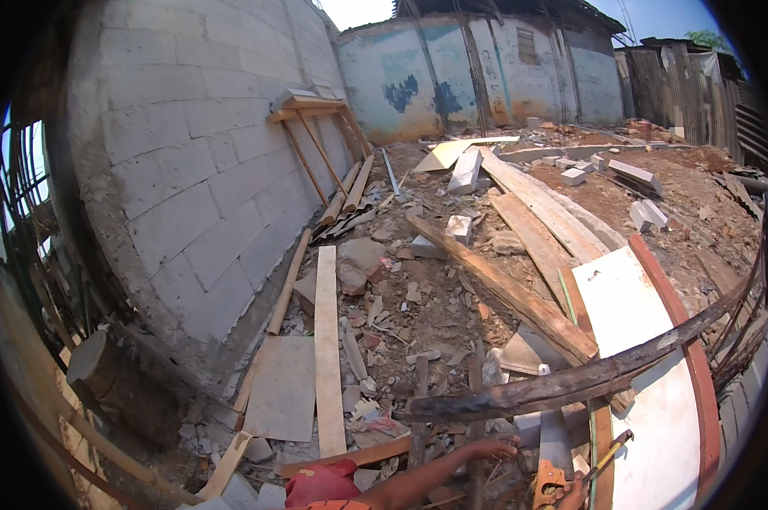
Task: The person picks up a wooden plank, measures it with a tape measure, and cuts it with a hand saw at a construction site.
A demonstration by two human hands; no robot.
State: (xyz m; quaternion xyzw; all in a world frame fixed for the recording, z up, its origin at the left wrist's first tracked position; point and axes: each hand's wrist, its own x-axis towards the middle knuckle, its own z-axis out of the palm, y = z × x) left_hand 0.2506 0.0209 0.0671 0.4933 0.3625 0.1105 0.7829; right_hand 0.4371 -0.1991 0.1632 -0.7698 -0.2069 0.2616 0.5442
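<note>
From the lower edge my left arm, in a red sleeve, stretches to the right over the rubble. My left hand is empty, its fingers slightly bent and apart, just below a dark, weathered beam. At the bottom edge my right hand is partly cut off. Its fingers close round a hammer with a yellow and black handle, whose dark head points up and right. Beside this hand is a handsaw with an orange handle, its blade running up toward the beam. A white panel with a red-brown edge lies to the right.
A grey block wall rises on the left. Long planks and a squared timber lie across broken rubble. Pale blocks are scattered farther off. Bent rods stand at the right edge, a weathered building behind.
</note>
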